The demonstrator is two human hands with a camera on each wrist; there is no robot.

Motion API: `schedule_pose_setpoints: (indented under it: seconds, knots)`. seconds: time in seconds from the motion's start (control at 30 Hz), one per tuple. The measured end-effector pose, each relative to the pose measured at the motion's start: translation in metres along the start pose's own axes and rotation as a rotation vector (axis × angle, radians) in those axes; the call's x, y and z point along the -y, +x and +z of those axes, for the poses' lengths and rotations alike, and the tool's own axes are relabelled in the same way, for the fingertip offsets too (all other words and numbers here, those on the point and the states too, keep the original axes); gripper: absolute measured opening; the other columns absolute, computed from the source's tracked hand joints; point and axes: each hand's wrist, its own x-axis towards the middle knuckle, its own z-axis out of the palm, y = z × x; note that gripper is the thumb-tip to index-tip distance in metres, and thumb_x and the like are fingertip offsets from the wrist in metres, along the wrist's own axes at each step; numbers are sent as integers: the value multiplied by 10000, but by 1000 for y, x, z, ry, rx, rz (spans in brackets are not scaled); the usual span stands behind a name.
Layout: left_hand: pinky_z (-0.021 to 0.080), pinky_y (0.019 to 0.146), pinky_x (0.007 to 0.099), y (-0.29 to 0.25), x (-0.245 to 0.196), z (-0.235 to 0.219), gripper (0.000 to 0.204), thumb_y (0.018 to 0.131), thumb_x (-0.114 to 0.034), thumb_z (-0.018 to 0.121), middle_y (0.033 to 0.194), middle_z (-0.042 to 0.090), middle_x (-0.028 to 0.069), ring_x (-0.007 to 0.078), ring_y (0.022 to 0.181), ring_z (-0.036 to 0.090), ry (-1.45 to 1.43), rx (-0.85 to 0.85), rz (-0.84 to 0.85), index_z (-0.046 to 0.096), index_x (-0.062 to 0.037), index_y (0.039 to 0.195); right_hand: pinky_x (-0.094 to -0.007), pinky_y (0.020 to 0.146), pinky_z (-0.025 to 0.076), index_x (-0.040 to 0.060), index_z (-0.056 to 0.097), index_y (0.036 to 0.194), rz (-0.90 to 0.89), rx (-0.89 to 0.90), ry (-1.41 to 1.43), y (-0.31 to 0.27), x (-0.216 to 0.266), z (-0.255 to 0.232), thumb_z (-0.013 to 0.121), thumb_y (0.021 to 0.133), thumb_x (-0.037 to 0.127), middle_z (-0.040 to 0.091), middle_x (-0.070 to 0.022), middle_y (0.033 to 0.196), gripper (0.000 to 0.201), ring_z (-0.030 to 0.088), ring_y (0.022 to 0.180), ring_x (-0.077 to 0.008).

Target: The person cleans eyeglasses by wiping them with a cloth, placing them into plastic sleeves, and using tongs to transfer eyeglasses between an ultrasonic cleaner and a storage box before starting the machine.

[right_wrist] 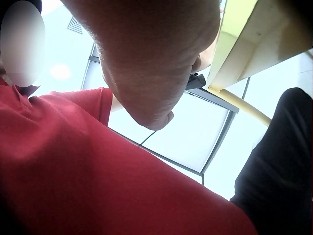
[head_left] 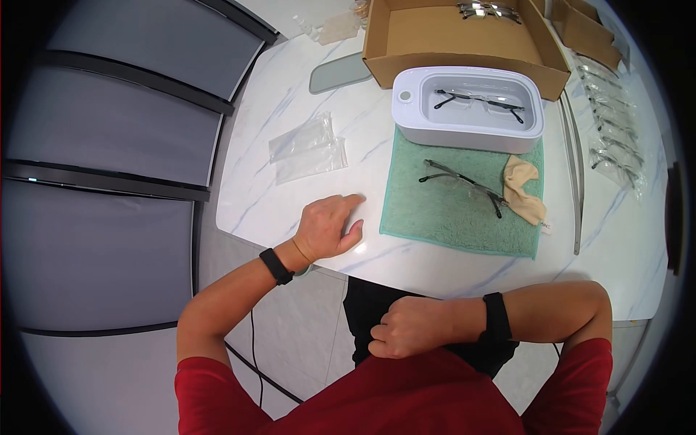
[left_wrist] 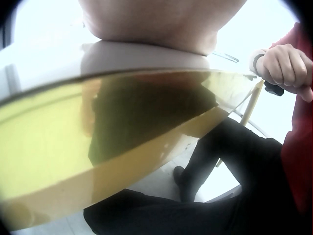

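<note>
My left hand (head_left: 326, 226) rests on the near left part of the marble-patterned table, index finger stretched forward and thumb apart, holding nothing. My right hand (head_left: 409, 326) is in front of the red shirt with its fingers loosely curled; nothing shows in it. Dark-framed eyeglasses (head_left: 458, 176) lie on a green towel (head_left: 449, 225), their right end beside a crumpled beige cloth (head_left: 523, 194). Behind them a white tub-shaped cleaner (head_left: 464, 138) stands over the towel's back edge, with another pair of glasses (head_left: 464, 96) inside. Left of the towel lie clear plastic bags (head_left: 308, 152).
An open cardboard box (head_left: 464, 61) with glasses (head_left: 487, 11) at its far end stands behind the cleaner. A grey lid (head_left: 341, 73) lies to its left. Along the right side are a thin metal strip (head_left: 578, 196) and several bagged glasses (head_left: 615, 134).
</note>
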Motion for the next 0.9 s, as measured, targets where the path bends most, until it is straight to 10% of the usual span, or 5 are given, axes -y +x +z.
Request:
schedule_pose_setpoints:
  seconds: [0.9]
  knots:
    - [477, 546, 384, 0, 3, 1, 292, 791, -145, 700, 681, 561, 79, 276, 592, 591, 16, -4, 28, 629, -64, 1063, -340, 424, 473, 79, 455, 681, -5, -81, -36, 1, 0, 1, 628, 765, 146, 478, -37, 595, 203, 591, 498, -189]
